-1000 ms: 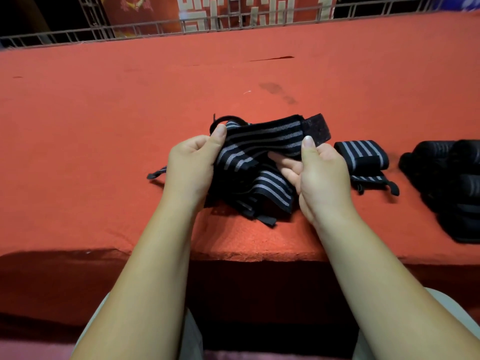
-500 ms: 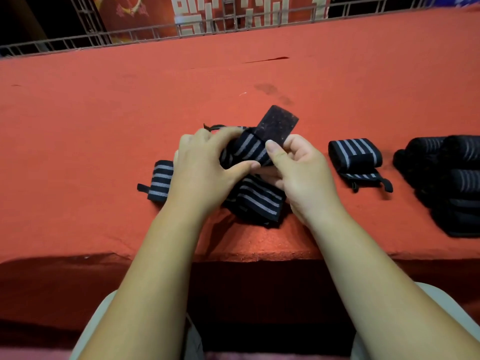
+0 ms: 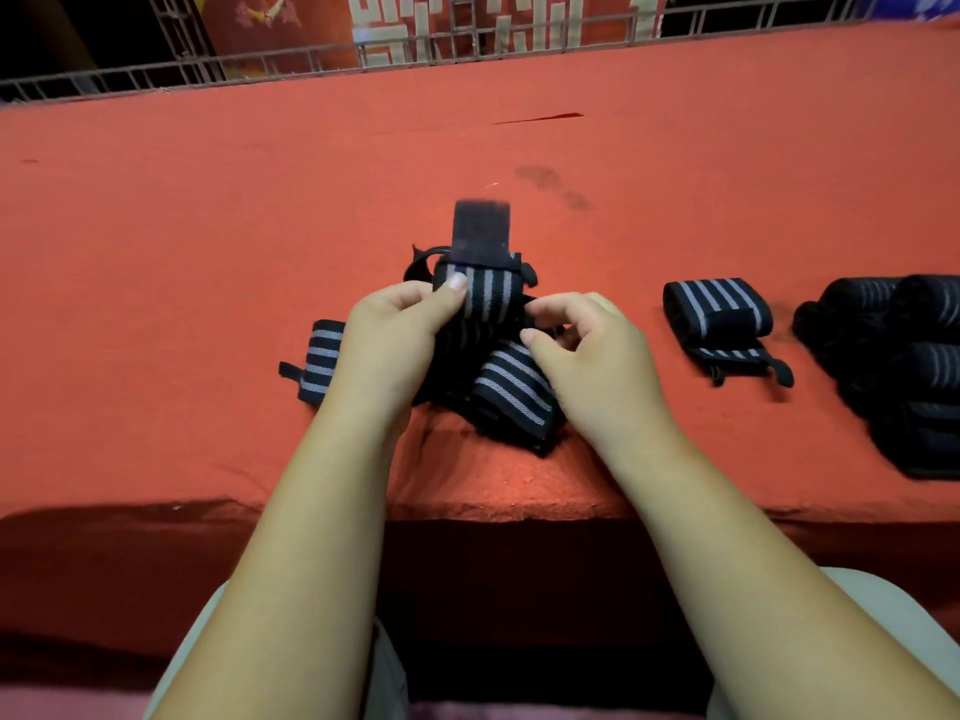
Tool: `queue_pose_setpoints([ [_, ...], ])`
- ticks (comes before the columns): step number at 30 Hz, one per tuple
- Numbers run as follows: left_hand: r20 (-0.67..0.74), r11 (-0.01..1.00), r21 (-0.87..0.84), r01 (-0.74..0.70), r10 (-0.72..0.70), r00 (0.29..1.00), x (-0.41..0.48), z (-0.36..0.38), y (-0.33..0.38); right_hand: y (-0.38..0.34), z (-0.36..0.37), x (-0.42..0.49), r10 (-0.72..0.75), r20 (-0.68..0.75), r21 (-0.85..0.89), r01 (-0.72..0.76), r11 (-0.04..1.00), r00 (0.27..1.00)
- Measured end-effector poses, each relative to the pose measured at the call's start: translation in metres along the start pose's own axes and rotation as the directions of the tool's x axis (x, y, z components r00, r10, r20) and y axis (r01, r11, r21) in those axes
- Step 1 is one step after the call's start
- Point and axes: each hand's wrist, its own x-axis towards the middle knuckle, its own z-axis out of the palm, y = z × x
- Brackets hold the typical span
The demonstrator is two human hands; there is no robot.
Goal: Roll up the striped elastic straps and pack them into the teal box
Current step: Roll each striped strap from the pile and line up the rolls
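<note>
The strap (image 3: 485, 304) in work sits near the middle of the table (image 3: 208, 252), close to its front edge, partly lifted and partly lying on the cloth. It is a flat woven elastic band, black with pale grey stripes running along its length. The lifted part is bent into a short upright fold, and from its top a plain black tab (image 3: 480, 228) with a dull, fuzzy face sticks up, blurred. A thin black loop (image 3: 421, 262) curves out behind the fold on the left. Below, a loose length (image 3: 511, 392) of striped band lies crumpled and slanted on the table, and another striped end (image 3: 319, 361) pokes out flat to the left of the left wrist. The left hand (image 3: 395, 335) pinches the upright fold, thumb pressed on its striped face with the fingers curled behind. The right hand (image 3: 592, 350) has its fingers curled in at the right edge of the fold, gripping the band there, thumb lying over the loose length. Both forearms reach in from the bottom and hide the lower middle of the band. To the right, apart from the hands, a rolled strap (image 3: 717, 309) lies on its side, and further right a dark pile (image 3: 893, 356) of similar rolls is stacked together. The table wears a rough orange-red cloth with a dark stain (image 3: 550, 181); a metal railing (image 3: 260, 70) runs behind it.
</note>
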Motion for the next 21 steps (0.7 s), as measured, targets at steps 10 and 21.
queue_pose_setpoints([
  [10,-0.028,0.947,-0.315,0.059,-0.071,0.997,0.004,-0.001,0.007,0.014,0.016,0.006,-0.004,-0.032,-0.201,-0.003,0.98,0.999],
  [21,-0.121,0.953,-0.279,-0.114,0.083,0.989,0.004,-0.021,0.049,-0.036,-0.001,0.015,-0.048,-0.022,0.056,0.049,0.997,0.999],
])
